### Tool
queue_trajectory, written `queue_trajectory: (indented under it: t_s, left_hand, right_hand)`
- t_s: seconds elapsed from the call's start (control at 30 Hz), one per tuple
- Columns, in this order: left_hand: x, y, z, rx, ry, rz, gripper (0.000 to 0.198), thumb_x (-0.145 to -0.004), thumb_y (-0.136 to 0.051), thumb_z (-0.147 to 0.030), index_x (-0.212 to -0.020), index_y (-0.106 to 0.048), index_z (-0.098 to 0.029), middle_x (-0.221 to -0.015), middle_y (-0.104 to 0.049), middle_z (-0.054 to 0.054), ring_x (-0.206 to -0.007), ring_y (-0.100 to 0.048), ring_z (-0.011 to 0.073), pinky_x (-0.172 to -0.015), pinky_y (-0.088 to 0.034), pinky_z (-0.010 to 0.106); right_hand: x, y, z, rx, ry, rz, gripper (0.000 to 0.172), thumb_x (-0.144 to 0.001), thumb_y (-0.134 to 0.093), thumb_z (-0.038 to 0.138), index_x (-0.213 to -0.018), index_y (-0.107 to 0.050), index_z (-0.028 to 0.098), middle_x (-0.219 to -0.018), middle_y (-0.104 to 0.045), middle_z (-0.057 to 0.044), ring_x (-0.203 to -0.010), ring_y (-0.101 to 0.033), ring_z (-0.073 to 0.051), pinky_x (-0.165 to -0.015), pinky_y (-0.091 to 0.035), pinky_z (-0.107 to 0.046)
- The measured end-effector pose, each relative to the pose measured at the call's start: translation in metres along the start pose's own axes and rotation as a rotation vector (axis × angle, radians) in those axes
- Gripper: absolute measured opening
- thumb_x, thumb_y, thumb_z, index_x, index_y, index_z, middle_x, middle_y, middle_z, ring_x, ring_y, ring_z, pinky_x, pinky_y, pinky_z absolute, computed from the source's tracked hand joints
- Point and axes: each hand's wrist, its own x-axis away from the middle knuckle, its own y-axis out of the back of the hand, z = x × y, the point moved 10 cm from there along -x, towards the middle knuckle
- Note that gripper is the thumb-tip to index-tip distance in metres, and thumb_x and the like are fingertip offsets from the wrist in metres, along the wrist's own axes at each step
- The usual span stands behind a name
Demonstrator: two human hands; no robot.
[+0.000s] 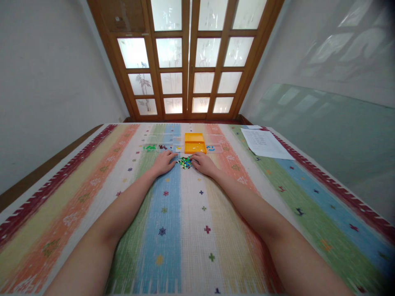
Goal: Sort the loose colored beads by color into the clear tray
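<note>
A small heap of mixed green, blue, white, yellow and dark pieces [185, 163] lies on the striped cloth between my two hands. My left hand [165, 162] rests at the heap's left side, its fingers stretched out and its thumb apart from them. On the other side, my right hand [203, 163] has bent, parted fingers touching the heap's edge. Neither hand visibly holds a piece. Just beyond them stands an open yellow box [195, 137] with a few pale pieces in it. Clear trays flank it, holding green pieces [149, 147], dark red pieces [163, 146] and blue pieces [210, 148].
Printed paper sheets [265, 144] lie at the table's far right. The striped tablecloth [194, 230] covers the table. Beyond its far edge are wooden doors with glass panes [187, 74], and walls rise on both sides.
</note>
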Motion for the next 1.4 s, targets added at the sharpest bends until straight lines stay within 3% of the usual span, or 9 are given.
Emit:
queue_trajectory:
  t_s: [0.17,0.6,0.83,0.93,1.07,1.4]
  left_hand:
    - [0.001,-0.007,-0.005,-0.006,-0.033,0.035,0.039,-0.098,-0.058,-0.029,-0.135,-0.072,-0.028,-0.137,-0.065,0.010,-0.129,-0.057,0.0302,-0.112,-0.043,0.047]
    - [-0.002,-0.001,0.000,0.128,-0.029,0.022,0.026,-0.092,-0.058,-0.021,-0.107,-0.079,-0.026,-0.120,-0.073,0.007,-0.120,-0.064,0.0270,-0.112,-0.046,0.044]
    - [-0.004,-0.001,-0.004,0.278,-0.091,0.040,0.025,-0.091,-0.060,-0.018,-0.099,-0.082,-0.026,-0.119,-0.076,0.005,-0.117,-0.066,0.0256,-0.113,-0.045,0.044]
    - [-0.005,0.002,0.002,0.315,-0.044,-0.002,0.024,-0.091,-0.061,-0.019,-0.101,-0.082,-0.026,-0.111,-0.077,0.006,-0.111,-0.067,0.0257,-0.110,-0.047,0.044]
    - [-0.004,0.004,0.017,0.180,0.071,-0.063,0.018,-0.088,-0.066,-0.022,-0.096,-0.082,-0.025,-0.102,-0.075,0.008,-0.105,-0.066,0.0283,-0.107,-0.049,0.046]
    - [-0.002,0.007,0.032,0.092,0.167,-0.155,0.014,-0.090,-0.067,-0.024,-0.091,-0.081,-0.023,-0.098,-0.073,0.011,-0.099,-0.065,0.0304,-0.100,-0.050,0.047]
  right_hand:
    - [0.000,-0.004,-0.003,0.007,0.003,0.002,0.022,-0.102,-0.062,0.024,-0.117,-0.077,0.021,-0.117,-0.073,-0.010,-0.113,-0.064,-0.023,-0.101,-0.050,-0.038]
    - [0.000,0.002,0.003,-0.031,0.014,-0.022,0.020,-0.102,-0.061,0.023,-0.112,-0.078,0.023,-0.114,-0.074,-0.009,-0.108,-0.066,-0.022,-0.098,-0.051,-0.038]
    - [-0.002,0.007,0.022,-0.035,0.031,-0.035,0.021,-0.105,-0.057,0.025,-0.109,-0.078,0.022,-0.111,-0.075,-0.009,-0.108,-0.067,-0.023,-0.096,-0.051,-0.037]
    - [-0.007,0.001,0.037,-0.030,0.061,-0.017,0.022,-0.105,-0.057,0.026,-0.110,-0.078,0.023,-0.111,-0.076,-0.009,-0.108,-0.066,-0.024,-0.098,-0.050,-0.038]
    - [-0.019,-0.013,0.054,-0.015,0.119,0.038,0.022,-0.103,-0.059,0.023,-0.114,-0.079,0.024,-0.116,-0.075,-0.009,-0.111,-0.066,-0.024,-0.101,-0.049,-0.039]
    - [-0.038,-0.035,0.067,0.052,0.172,0.090,0.026,-0.102,-0.064,0.027,-0.124,-0.076,0.025,-0.124,-0.071,-0.011,-0.119,-0.058,-0.028,-0.105,-0.046,-0.045]
